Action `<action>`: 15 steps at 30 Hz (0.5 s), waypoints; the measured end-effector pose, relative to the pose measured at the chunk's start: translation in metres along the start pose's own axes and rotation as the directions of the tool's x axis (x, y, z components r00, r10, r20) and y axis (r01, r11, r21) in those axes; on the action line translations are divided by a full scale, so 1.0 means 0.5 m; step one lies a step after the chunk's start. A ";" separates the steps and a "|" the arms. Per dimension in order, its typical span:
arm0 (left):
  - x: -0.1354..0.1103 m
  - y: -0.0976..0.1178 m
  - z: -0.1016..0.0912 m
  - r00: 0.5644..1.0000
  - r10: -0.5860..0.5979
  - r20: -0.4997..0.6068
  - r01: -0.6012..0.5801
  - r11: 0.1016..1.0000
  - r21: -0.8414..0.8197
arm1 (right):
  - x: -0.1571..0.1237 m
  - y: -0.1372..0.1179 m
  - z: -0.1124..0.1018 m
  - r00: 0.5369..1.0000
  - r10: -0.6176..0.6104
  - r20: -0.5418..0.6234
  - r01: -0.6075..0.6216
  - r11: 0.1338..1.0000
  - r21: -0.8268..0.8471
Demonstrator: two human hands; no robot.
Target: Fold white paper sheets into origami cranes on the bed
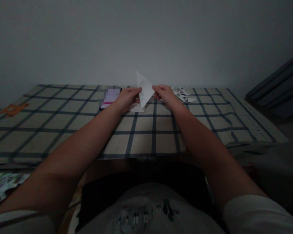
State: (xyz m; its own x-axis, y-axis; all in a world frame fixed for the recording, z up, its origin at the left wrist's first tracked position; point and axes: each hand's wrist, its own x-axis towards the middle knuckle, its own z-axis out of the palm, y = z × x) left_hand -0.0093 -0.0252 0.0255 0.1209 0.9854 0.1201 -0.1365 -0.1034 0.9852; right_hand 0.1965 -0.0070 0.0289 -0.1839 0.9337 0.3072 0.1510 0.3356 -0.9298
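A white folded paper (145, 88), pointed at the top, stands up between both hands above the checked tablecloth (146, 130). My left hand (127, 98) pinches its left lower edge with closed fingers. My right hand (164, 93) pinches its right side. Under the hands a flat white sheet (138, 108) lies on the cloth.
A phone (110, 97) with a lit screen lies just left of my left hand. Folded white paper figures (184, 94) sit to the right of my right hand. An orange patch (14, 109) is at the far left. A wall rises behind the table.
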 end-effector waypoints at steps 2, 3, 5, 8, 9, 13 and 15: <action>0.001 0.000 -0.001 0.999 0.030 -0.015 -0.030 0.999 0.014 | 0.001 0.004 0.000 1.000 -0.006 0.004 0.006 0.999 0.035; 0.002 -0.001 -0.001 0.999 0.048 -0.021 -0.048 0.999 0.025 | 0.001 0.006 0.000 1.000 -0.005 0.011 0.004 0.998 0.056; 0.006 -0.004 -0.003 0.997 0.069 -0.034 -0.067 0.997 0.043 | 0.001 0.008 0.001 0.999 0.015 0.031 -0.018 0.995 0.095; 0.011 -0.007 -0.005 0.997 0.070 -0.044 -0.068 0.996 0.050 | -0.001 0.008 0.001 0.997 0.048 0.064 -0.056 0.990 0.129; 0.013 -0.008 -0.006 0.996 0.073 -0.048 -0.070 0.996 0.053 | -0.001 0.008 0.000 0.997 0.043 0.070 -0.053 0.989 0.141; 0.018 -0.009 -0.009 0.994 0.078 -0.074 -0.073 0.995 0.070 | 0.001 0.012 -0.003 0.998 -0.002 0.061 -0.008 0.986 0.164; 0.017 -0.008 -0.009 0.995 0.071 -0.073 -0.067 0.996 0.056 | 0.003 0.015 -0.005 0.999 -0.007 0.037 0.001 0.988 0.157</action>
State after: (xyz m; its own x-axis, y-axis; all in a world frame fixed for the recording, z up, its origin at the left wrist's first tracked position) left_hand -0.0121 -0.0156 0.0221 0.0388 0.9828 0.1803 -0.0890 -0.1763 0.9803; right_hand 0.1997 -0.0028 0.0228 -0.2210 0.9260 0.3059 -0.0033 0.3130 -0.9497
